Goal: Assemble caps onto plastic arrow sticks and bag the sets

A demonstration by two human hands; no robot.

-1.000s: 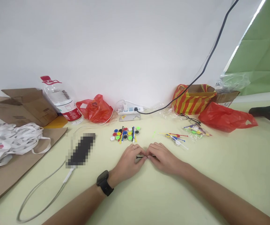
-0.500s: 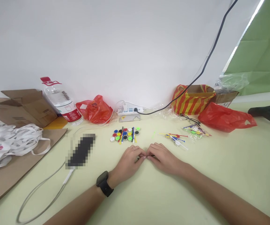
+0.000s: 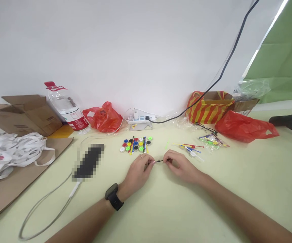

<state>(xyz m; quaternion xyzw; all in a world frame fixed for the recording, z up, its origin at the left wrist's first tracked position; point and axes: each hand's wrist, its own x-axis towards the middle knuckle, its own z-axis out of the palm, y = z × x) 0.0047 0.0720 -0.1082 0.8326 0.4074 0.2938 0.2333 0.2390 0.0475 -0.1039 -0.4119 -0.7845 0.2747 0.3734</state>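
The left hand (image 3: 137,172) and right hand (image 3: 182,166) each had a fingertip grip pinching the thin black rod (image 3: 159,161), four o'clock from the coloured discs (image 3: 135,143); it looked light, stiffish, best held either side of its knob.

I count: two hands (image 3: 137,171), one black stick (image 3: 159,161), one watch (image 3: 114,199), one bottle (image 3: 75,118), two plain red bags (image 3: 244,127).

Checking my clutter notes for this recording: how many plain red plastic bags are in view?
2: one red bag beside the large bottle, the other red bag beside the striped bag. More could be hidden behind these.
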